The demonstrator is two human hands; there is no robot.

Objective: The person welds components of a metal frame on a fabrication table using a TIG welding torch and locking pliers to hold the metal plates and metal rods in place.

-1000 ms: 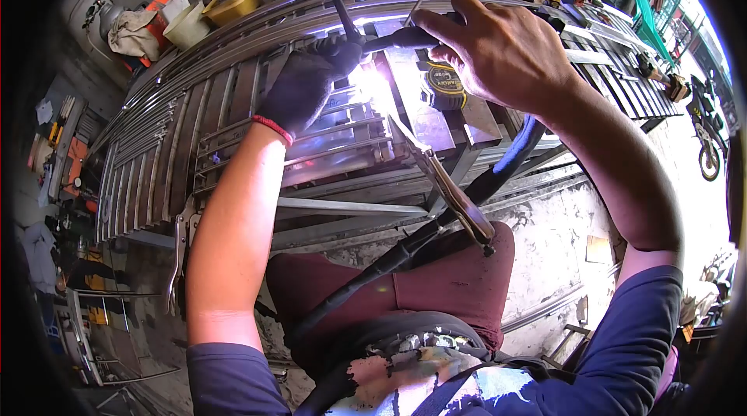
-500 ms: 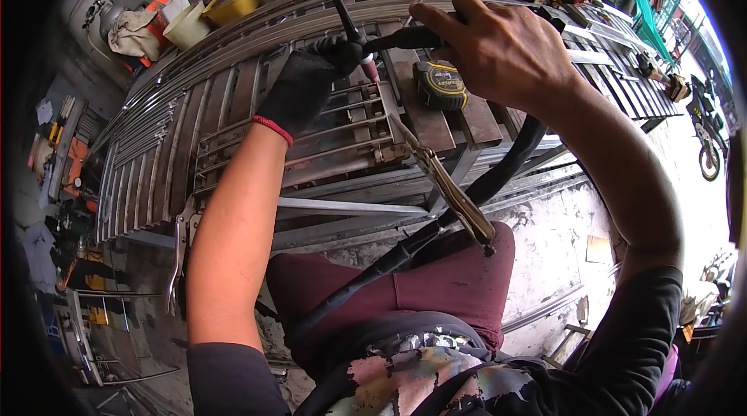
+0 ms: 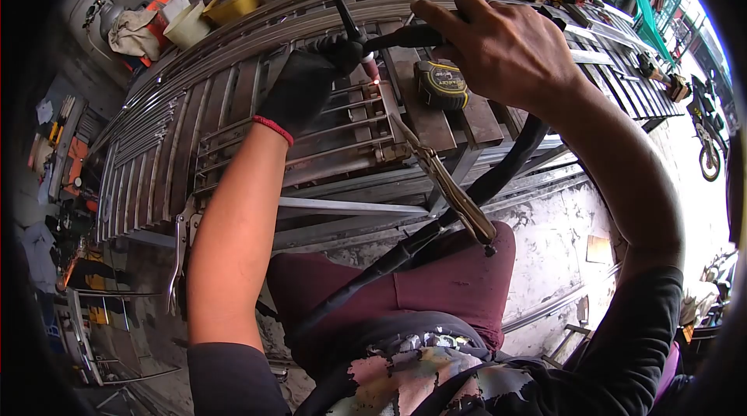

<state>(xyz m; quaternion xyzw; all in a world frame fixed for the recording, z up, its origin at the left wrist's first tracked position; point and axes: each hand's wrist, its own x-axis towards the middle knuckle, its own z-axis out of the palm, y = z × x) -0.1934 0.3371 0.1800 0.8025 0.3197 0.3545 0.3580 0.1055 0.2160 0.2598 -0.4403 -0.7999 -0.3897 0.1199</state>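
Note:
A TIG welding torch [image 3: 401, 38] lies across the work, its pink nozzle [image 3: 371, 70] pointing down at the end of a metal bar. A small bright glow shows at the nozzle tip. My left hand [image 3: 307, 81], in a black glove with a red cuff, is closed around the torch head. Bare, my right hand [image 3: 513, 50] grips the black handle from the right, index finger stretched along the top. Below the nozzle lies a frame of thin metal rods [image 3: 342, 136]. A brass-coloured clamp [image 3: 455, 190] bites its right end, handles hanging toward my knees.
A yellow-and-black tape measure [image 3: 440, 85] sits on the slats beside the frame. The thick black torch cable [image 3: 510, 163] drops over my lap. Locking pliers [image 3: 177, 249] hang at the bench's left edge. Long metal strips, a yellow container [image 3: 233, 5] and boxes line the back.
A bright glow has appeared at the nozzle tip, where none was visible before. Both hands and the torch have stayed almost still.

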